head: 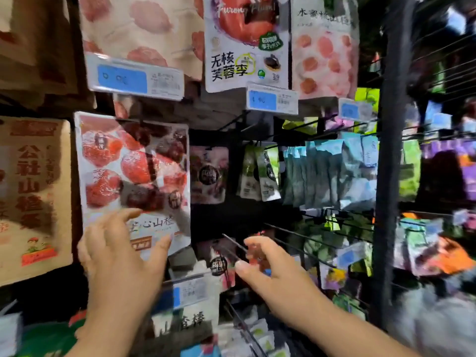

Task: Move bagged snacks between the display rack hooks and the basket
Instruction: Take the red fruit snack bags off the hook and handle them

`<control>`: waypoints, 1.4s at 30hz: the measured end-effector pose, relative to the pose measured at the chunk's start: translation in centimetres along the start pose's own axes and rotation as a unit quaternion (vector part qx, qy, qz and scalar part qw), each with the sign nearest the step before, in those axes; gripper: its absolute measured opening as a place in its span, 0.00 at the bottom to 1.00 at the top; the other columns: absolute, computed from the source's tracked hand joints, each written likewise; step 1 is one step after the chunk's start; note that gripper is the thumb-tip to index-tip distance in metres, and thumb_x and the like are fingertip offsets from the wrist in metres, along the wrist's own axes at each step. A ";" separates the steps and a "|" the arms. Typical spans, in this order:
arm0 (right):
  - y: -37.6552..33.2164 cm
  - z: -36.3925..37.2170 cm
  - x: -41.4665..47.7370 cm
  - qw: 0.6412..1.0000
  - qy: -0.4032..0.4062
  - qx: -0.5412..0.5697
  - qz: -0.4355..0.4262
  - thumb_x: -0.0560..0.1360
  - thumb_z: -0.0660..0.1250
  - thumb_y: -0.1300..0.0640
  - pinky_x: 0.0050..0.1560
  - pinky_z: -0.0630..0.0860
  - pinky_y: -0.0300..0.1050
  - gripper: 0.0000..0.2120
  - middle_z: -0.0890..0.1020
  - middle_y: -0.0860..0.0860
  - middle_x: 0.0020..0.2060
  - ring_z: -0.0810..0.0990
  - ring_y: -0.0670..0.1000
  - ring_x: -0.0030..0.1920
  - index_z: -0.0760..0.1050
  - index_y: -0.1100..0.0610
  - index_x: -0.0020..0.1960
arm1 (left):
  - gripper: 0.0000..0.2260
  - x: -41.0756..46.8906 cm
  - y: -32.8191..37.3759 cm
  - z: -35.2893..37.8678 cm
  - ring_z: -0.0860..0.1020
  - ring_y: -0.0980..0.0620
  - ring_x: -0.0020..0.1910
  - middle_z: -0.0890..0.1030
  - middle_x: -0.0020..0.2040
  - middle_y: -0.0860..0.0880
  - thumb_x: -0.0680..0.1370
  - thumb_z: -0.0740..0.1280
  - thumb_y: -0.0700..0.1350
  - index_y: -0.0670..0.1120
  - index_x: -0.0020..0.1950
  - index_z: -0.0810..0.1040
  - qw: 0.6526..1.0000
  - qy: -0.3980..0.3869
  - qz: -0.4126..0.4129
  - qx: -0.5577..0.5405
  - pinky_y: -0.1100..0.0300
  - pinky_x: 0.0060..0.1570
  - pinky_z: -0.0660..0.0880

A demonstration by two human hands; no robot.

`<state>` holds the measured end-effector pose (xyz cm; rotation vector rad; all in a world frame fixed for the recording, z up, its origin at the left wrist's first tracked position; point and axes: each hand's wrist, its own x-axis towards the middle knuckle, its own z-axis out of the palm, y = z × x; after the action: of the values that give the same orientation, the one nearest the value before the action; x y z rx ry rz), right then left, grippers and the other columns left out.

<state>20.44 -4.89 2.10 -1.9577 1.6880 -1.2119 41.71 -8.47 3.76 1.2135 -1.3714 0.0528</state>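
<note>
Left hand released, fingers spread over red bag lower edge. Right hand at hook; grip indeterminate, blurred.

The only view comes from a wide-angle camera on the person's head. It faces forward, very near the display rack, about level with its hooks. The left hand and right hand show above the bottom edge, close to the lens.

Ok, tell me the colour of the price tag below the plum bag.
The price tag is blue left, white right; head view.
</note>
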 end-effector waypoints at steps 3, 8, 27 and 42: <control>2.6 -3.5 -3.0 0.999 0.022 -0.038 0.017 0.77 0.65 0.41 0.59 0.74 0.44 0.18 0.76 0.41 0.56 0.77 0.42 0.53 0.68 0.41 0.65 | 0.18 -1.9 2.3 2.1 0.71 0.40 0.58 0.76 0.54 0.43 0.72 0.72 0.50 0.44 0.57 0.75 0.993 -0.064 0.093 -0.029 0.36 0.61 0.67; 8.9 -11.1 -10.1 0.986 0.076 -0.125 0.078 0.77 0.67 0.44 0.51 0.71 0.31 0.07 0.75 0.37 0.51 0.74 0.34 0.51 0.72 0.36 0.53 | 0.11 -9.3 7.5 8.9 0.72 0.53 0.47 0.76 0.46 0.55 0.71 0.68 0.53 0.49 0.51 0.79 0.937 -0.255 0.201 -0.131 0.56 0.49 0.67; 19.3 -28.8 -36.2 0.782 0.239 -0.365 0.445 0.73 0.74 0.47 0.58 0.67 0.44 0.18 0.76 0.48 0.61 0.72 0.51 0.60 0.79 0.49 0.61 | 0.30 -33.9 19.3 23.0 0.64 0.62 0.67 0.72 0.67 0.62 0.70 0.61 0.71 0.60 0.68 0.71 0.655 -0.569 0.408 -0.284 0.56 0.66 0.65; 21.1 -28.1 -38.2 0.802 0.252 -0.357 0.408 0.70 0.72 0.39 0.66 0.63 0.46 0.19 0.71 0.39 0.61 0.66 0.46 0.68 0.75 0.39 0.59 | 0.12 -37.5 22.1 23.2 0.75 0.55 0.63 0.82 0.56 0.63 0.76 0.60 0.50 0.59 0.58 0.75 0.698 -0.414 0.456 -0.365 0.59 0.61 0.68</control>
<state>-13.01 32.58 -10.72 -0.8451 3.1388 -0.8104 0.03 8.28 -16.71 -0.3029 -2.3573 -0.3624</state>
